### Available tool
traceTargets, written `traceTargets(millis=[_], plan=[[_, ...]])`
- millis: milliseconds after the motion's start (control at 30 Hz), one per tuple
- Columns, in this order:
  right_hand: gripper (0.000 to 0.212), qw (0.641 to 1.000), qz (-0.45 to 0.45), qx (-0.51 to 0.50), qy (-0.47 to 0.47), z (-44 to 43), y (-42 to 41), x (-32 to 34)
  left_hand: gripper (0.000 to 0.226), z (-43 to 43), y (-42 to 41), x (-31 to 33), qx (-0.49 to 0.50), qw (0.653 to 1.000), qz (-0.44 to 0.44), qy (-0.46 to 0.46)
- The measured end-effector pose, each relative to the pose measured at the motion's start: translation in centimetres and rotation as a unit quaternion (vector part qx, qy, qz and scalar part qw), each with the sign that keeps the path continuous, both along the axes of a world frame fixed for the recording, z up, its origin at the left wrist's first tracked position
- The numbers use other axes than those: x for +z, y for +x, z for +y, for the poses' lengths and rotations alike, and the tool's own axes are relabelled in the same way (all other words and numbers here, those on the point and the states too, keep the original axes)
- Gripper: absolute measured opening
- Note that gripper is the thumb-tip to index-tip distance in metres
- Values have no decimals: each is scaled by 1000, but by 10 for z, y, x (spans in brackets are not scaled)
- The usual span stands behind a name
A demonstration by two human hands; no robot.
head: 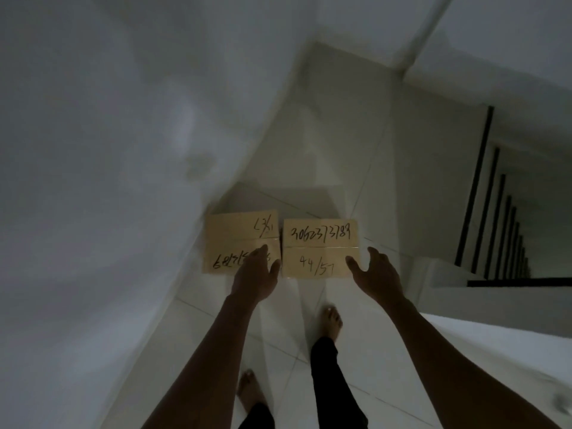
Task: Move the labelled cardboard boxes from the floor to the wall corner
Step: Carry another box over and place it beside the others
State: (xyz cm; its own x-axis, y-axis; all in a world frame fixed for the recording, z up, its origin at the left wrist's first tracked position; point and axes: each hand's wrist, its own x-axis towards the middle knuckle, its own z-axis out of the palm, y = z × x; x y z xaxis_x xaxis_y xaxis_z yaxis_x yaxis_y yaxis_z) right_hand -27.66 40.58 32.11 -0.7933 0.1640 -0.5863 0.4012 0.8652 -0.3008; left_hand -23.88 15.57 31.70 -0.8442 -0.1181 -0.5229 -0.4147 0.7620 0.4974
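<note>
The left hand (255, 275) reached out with fingers spread, covering part of the writing on the left box (240, 241); whether it touched was unclear. The right hand (376, 272) hung open just beside the right box (320, 247), holding nothing. Both boxes sat side by side on the tiled floor (340, 156) against the wall (108, 150). Dim light blurred the labels. Stairs (507, 212) dropped away at right.

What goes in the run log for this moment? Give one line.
stage: reaching | left hand: open, over left box | right hand: open, beside right box | boxes: side by side on floor
</note>
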Motion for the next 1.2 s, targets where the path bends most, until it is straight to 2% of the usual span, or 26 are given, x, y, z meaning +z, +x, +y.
traceTargets(millis=[133,333,500,600,733,867,900,1033,1100,1167,1200], plan=[[69,999,-31,-17,-7,34,-56,-108,31,37,-66,-98,27,999,-16,19],[76,996,-60,-61,-26,64,-113,-292,34,73,-132,-294,40,998,-49,3],[102,992,-66,-95,-47,85,-112,-399,70,92,-112,-391,21,998,-31,-56],[111,988,-67,-127,-60,105,-109,-418,83,104,-97,-404,34,997,24,-68],[87,989,-51,-130,-47,125,-119,-419,103,117,-105,-407,83,992,57,-70],[90,984,-83,-133,-81,139,-134,-420,114,127,-109,-410,167,982,61,-56],[90,982,-91,-133,-101,143,-135,-423,113,125,-107,-412,191,980,48,-38],[81,960,-117,-166,-192,145,-133,-429,90,113,-105,-419,257,953,-60,150],[91,957,-117,-176,-200,143,-131,-425,81,107,-108,-418,264,943,-92,178],[91,956,-111,-187,-195,143,-125,-413,69,106,-106,-405,260,944,-92,182],[89,954,-109,-199,-194,142,-123,-403,75,105,-105,-397,255,947,-85,175]])
